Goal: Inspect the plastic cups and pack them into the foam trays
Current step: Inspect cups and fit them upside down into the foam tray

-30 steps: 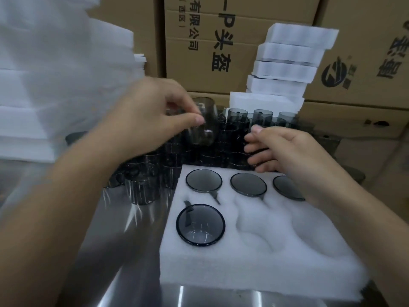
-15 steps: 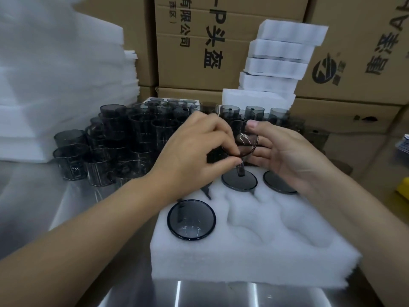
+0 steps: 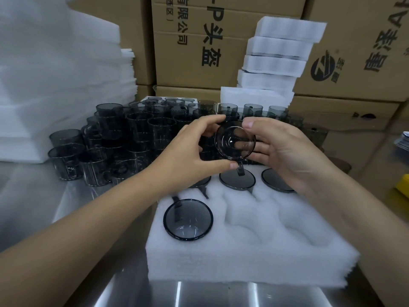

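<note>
Steel table [image 3: 55, 218] walled by cardboard cartons [image 3: 199, 63] and stacked foam [image 3: 276, 54] | loose cups [image 3: 132, 134] crowd behind the foam tray [image 3: 254, 251] — four pockets filled | left hand [image 3: 190, 156] and right hand [image 3: 285, 149] both grip one cup [image 3: 234, 140] above it

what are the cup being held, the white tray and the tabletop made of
The held cup looks like smoky-grey clear plastic, glossy: highlights glint and the background shows through. The foam tray is white, matte and fuzzy, with moulded pockets. The tabletop is probably brushed stainless steel, judging by streaky reflections.
</note>
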`<state>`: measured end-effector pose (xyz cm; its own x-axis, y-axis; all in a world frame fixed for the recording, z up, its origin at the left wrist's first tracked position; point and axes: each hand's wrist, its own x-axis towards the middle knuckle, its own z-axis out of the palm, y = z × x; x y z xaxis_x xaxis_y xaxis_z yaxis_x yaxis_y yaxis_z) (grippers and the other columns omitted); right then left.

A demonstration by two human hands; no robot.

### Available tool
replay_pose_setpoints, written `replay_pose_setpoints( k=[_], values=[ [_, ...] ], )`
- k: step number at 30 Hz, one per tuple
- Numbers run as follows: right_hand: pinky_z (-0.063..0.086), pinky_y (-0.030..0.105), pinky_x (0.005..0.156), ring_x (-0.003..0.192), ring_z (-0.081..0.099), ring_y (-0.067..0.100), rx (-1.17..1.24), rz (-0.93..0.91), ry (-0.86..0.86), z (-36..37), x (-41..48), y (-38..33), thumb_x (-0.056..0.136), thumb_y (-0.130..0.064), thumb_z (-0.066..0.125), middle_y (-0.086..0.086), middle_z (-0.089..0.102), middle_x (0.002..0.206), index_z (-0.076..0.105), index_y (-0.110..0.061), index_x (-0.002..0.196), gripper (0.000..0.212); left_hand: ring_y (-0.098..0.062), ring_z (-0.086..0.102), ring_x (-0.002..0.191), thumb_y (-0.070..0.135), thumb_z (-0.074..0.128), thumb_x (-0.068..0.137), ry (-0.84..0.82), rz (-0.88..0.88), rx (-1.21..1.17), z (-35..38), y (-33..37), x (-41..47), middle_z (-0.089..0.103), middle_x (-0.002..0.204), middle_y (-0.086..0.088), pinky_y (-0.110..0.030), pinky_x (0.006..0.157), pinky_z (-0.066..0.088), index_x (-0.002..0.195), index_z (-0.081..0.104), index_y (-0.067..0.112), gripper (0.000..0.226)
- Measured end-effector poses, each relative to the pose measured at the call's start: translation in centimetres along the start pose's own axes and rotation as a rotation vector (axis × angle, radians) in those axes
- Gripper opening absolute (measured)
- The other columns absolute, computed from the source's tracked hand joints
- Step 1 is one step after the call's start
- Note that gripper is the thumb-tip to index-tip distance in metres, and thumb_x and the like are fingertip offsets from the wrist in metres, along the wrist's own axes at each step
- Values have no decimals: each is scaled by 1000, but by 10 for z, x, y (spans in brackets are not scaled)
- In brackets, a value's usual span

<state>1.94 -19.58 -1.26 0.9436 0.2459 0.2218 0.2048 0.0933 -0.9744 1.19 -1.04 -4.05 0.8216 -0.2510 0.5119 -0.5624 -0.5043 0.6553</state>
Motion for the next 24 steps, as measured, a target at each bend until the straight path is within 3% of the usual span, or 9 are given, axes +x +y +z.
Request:
replay_pose_setpoints(
  k=[5, 9, 14, 18, 24],
  values=[
    [55, 24, 69, 73, 70, 14, -7, 0, -20, 1, -1, -1, 62, -32, 81, -3, 73, 82, 67, -17, 96, 40, 0, 48, 116, 41, 79, 69, -23, -12, -24, -1, 3, -1, 56, 118, 22, -12, 82, 38, 126, 45, 43, 66],
    [55, 23, 69, 74, 69, 13, -26, -3, -12, 1, -1, 0, 55, -41, 72, -4, 73, 83, 69, -20, 94, 44, 2, 49, 114, 44, 77, 68, -35, -25, -34, -2, 5, -1, 56, 115, 25, -12, 81, 38, 116, 44, 51, 59],
    [55, 23, 67, 73, 68, 13, -46, -7, -21, 0, -2, 1, 61, -39, 75, -3, 73, 83, 69, -19, 93, 38, 0, 50, 113, 45, 76, 68, -41, -29, -36, -2, 5, -1, 57, 114, 23, -17, 83, 40, 119, 46, 47, 59],
    [54, 23, 66, 72, 68, 13, -68, 15, -34, -2, -1, 2, 83, -33, 69, -2, 73, 82, 69, -19, 93, 18, -1, 51, 113, 49, 74, 67, -46, -35, -33, -1, 4, -1, 58, 115, 21, -19, 85, 41, 122, 48, 41, 61],
    [54, 23, 64, 71, 69, 14, -45, 30, -47, -1, -1, 0, 75, -34, 65, 0, 73, 82, 70, -19, 90, 21, -1, 49, 115, 50, 74, 66, -42, -34, -15, -1, 2, -1, 55, 118, 21, -19, 86, 40, 125, 48, 39, 66]
  ],
)
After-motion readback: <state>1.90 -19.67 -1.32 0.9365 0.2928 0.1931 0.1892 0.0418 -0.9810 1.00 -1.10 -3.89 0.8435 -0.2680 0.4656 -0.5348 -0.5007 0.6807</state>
